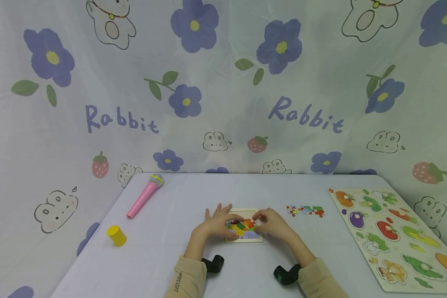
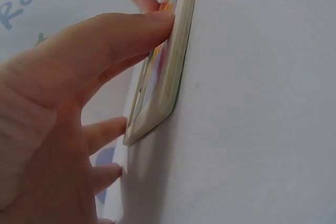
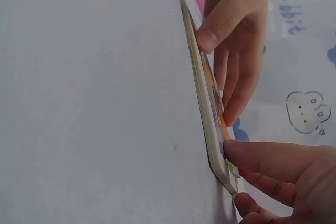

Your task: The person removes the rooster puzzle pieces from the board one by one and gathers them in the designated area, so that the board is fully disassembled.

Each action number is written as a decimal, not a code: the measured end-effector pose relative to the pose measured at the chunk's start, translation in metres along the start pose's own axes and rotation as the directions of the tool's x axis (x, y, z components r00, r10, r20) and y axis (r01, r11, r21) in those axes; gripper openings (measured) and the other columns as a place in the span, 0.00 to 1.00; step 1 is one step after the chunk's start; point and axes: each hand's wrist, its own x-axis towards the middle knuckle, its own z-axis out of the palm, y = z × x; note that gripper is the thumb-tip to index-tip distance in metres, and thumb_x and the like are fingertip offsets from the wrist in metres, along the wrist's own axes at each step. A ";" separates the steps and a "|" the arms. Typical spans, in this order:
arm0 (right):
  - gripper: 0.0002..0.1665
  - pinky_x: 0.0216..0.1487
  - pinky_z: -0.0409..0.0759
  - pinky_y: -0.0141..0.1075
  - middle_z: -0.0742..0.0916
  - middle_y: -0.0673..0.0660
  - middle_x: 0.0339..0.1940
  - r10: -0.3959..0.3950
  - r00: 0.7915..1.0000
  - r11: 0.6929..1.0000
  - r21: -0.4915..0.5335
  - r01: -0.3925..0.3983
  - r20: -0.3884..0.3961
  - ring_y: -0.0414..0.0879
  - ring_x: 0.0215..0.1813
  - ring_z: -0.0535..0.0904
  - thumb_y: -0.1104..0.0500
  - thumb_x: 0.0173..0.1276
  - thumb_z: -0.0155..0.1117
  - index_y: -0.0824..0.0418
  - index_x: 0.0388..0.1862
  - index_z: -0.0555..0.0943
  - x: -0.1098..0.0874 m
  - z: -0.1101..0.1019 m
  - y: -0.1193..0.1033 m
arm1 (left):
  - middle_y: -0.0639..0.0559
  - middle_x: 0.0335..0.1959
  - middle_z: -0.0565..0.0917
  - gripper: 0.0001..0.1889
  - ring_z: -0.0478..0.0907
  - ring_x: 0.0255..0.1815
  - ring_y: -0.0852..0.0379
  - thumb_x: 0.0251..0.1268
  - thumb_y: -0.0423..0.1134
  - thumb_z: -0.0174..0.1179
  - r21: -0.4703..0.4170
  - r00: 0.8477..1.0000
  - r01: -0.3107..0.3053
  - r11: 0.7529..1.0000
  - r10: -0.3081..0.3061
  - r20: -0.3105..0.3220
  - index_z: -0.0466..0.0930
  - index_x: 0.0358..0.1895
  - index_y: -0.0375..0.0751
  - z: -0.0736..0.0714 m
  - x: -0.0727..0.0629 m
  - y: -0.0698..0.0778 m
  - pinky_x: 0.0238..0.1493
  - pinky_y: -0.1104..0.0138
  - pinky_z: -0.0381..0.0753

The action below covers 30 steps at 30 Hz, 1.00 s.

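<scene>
A small jigsaw puzzle point(image 1: 246, 235) in a pale wooden frame lies on the table between both hands, with colourful picture pieces inside. My left hand point(image 1: 214, 223) rests on its left side, thumb and index finger pressing the puzzle while the other fingers spread away. In the left wrist view, the left thumb point(image 2: 142, 31) lies on the near rim of the frame. At the right end, my right hand point(image 1: 273, 223) pinches a puzzle piece point(image 3: 231, 168) between thumb and index finger. That piece is tilted over the frame; most of it is hidden by the fingers.
Several loose puzzle pieces point(image 1: 305, 210) lie right of the frame. A large vegetable peg board point(image 1: 395, 236) covers the table's right side. On the left are a pink toy microphone point(image 1: 145, 198) and a yellow cylinder point(image 1: 116, 235). A patterned curtain point(image 1: 223, 82) hangs behind.
</scene>
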 end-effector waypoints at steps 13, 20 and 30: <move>0.08 0.33 0.70 0.35 0.81 0.51 0.28 -0.043 0.999 0.987 0.156 0.040 0.012 0.43 0.32 0.74 0.65 0.57 0.64 0.60 0.34 0.75 0.001 -0.003 0.004 | 0.44 0.72 0.54 0.28 0.38 0.73 0.35 0.46 0.50 0.68 -0.002 1.000 0.014 1.000 -0.014 0.004 0.75 0.57 0.64 -0.001 -0.001 0.001 0.59 0.32 0.28; 0.09 0.27 0.71 0.34 0.82 0.53 0.29 0.029 1.000 0.969 0.245 -0.026 -0.010 0.43 0.29 0.74 0.64 0.59 0.63 0.61 0.38 0.76 0.003 -0.007 0.004 | 0.44 0.72 0.54 0.28 0.39 0.73 0.35 0.47 0.50 0.68 0.011 1.000 0.016 1.000 -0.016 0.004 0.75 0.57 0.64 -0.001 -0.001 0.002 0.60 0.32 0.29; 0.12 0.34 0.79 0.37 0.80 0.57 0.32 0.053 0.997 0.921 0.388 -0.026 -0.058 0.44 0.33 0.76 0.67 0.62 0.60 0.69 0.44 0.74 0.002 -0.035 0.008 | 0.43 0.72 0.54 0.28 0.38 0.72 0.34 0.46 0.47 0.68 0.006 1.000 0.005 1.000 -0.005 -0.001 0.75 0.57 0.62 -0.001 -0.001 0.002 0.59 0.32 0.27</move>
